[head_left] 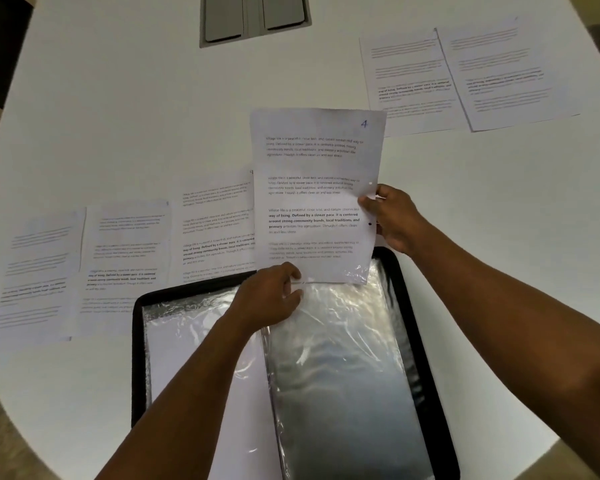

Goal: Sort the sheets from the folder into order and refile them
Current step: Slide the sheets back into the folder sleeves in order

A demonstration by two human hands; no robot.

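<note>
sheet in play: a printed page (317, 195) with a handwritten 4 in its top right corner, held upright-ish over the far end of the folder, its bottom edge down at the mouth of a plastic sleeve

right hand: the right hand (394, 218) pinches the page's right edge, thumb on the front, right by the two punch holes

left hand: the left hand (269, 299) has its fingers curled on the top edge of the clear sleeve (340, 358), just under the page's bottom left corner, so it's gripping plastic, not paper

folder: black-edged folder (430, 393) lying open on the white desk (118, 116) close to the person, crinkly sleeves on both halves, the left one with a white sheet showing through

other pages, left: three sheets (129, 258) side by side on the desk beyond the folder, near edges tucked under it a bit

other pages, far right: two more sheets (465, 77), overlapping

desk top edge: grey hatch (255, 17) set into the surface
</note>
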